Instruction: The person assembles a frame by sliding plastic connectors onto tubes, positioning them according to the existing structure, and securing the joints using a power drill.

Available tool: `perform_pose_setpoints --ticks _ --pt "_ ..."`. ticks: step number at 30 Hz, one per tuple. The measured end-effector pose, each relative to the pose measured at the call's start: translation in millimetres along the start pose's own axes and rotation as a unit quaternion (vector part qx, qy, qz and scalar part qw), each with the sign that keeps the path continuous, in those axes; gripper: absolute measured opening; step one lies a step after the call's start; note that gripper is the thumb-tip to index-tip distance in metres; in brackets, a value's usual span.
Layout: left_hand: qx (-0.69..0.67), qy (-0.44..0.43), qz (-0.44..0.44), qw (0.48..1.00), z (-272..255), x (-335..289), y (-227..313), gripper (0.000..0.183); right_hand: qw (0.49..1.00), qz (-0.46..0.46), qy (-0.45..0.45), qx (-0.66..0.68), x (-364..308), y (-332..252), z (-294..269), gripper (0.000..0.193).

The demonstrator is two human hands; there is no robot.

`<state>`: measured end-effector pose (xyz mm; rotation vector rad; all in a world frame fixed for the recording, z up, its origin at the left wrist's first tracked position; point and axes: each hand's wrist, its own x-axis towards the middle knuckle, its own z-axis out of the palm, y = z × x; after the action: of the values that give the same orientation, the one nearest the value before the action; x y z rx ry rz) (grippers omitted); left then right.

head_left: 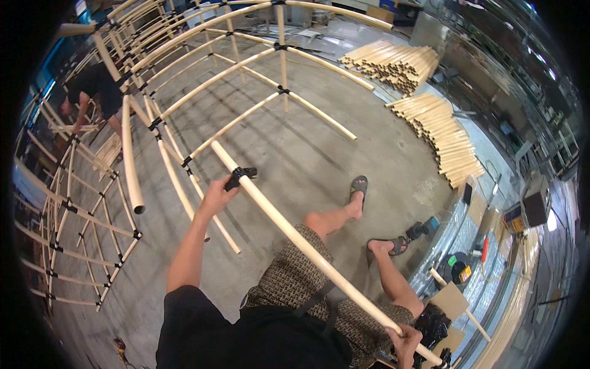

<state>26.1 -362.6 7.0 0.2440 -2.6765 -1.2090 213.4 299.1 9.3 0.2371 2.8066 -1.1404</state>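
Observation:
A long cream-coloured pipe (294, 235) slants across my lap, from the middle of the view down to the lower right. My left hand (217, 197) has its fingers closed round a black pipe joint (244, 177) that sits on the pipe a little short of its far end. Near the other end, my right hand (405, 345) wraps round the pipe itself. Just past that hand, another black joint (444, 358) shows at the picture's lower edge.
A frame of cream pipes (264, 59) with black joints stands ahead and left. Two pipe stacks (433, 132) lie at the right. A cordless tool (421, 230) rests by my foot, near a black round tray (456, 269). At far left, another person (95, 92) bends among pipes.

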Motion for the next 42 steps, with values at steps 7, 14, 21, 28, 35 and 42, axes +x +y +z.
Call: perform_pose_setpoints --ticks 7,14,21,28,35,42 --pt "-0.143 0.048 0.003 0.989 100 -52 109 0.029 0.997 -0.056 0.024 -0.040 43 -82 15 0.036" --pt "-0.139 -0.029 0.038 0.989 122 -60 128 0.028 0.996 -0.064 0.059 -0.007 52 -45 19 0.037" --pt "-0.120 -0.056 0.086 0.987 198 -119 180 0.019 0.986 -0.120 0.112 -0.028 59 -61 45 0.035" --pt "-0.075 -0.105 0.117 0.985 225 -140 184 0.023 0.979 -0.143 0.128 -0.061 60 -18 46 0.040" --pt "-0.079 -0.211 0.025 0.974 235 -155 188 0.029 0.974 -0.160 0.107 -0.115 63 -7 32 0.048" --pt "0.047 -0.188 0.106 0.975 193 -110 219 0.027 0.986 -0.135 0.064 -0.076 50 21 34 0.056"
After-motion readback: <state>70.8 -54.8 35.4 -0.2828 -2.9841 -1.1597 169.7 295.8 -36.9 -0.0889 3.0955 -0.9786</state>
